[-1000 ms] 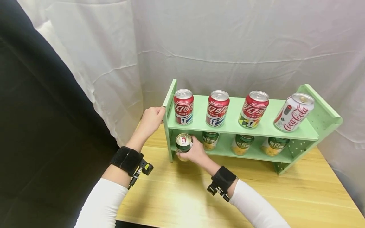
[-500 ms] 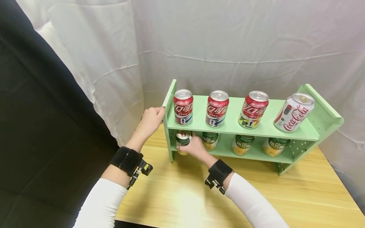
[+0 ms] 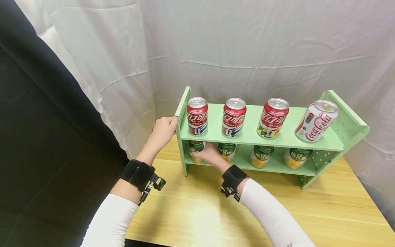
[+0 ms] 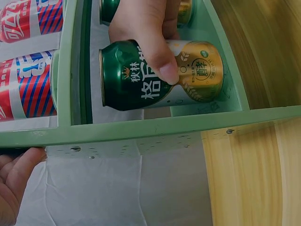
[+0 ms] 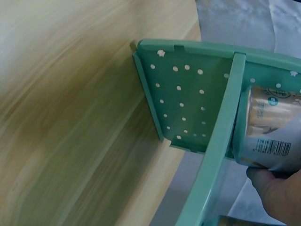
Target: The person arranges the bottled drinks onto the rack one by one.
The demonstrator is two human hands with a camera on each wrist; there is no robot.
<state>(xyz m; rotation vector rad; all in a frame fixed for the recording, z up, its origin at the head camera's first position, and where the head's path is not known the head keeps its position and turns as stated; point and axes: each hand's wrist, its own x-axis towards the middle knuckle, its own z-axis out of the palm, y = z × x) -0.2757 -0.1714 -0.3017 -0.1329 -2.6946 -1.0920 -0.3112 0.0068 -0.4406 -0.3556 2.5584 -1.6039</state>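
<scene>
A green two-tier shelf rack stands on the wooden table. My left hand grips the front edge of its left side panel. My right hand holds a green-and-gold drink can at the left end of the lower tier. In the left wrist view the thumb lies across the can's label, and the can stands inside the rack next to the side panel. My other fingers are hidden behind it. The right wrist view shows the can's barcode side and part of the hand.
Along the upper tier stand several cola cans, red ones and a white tilted one at the right. More green-and-gold cans stand on the lower tier. A pale cloth hangs behind; black fabric is at the left.
My right hand has moved the can back and down, from in front of the lower tier to inside it, under the upper board. My left hand stays on the side panel.
</scene>
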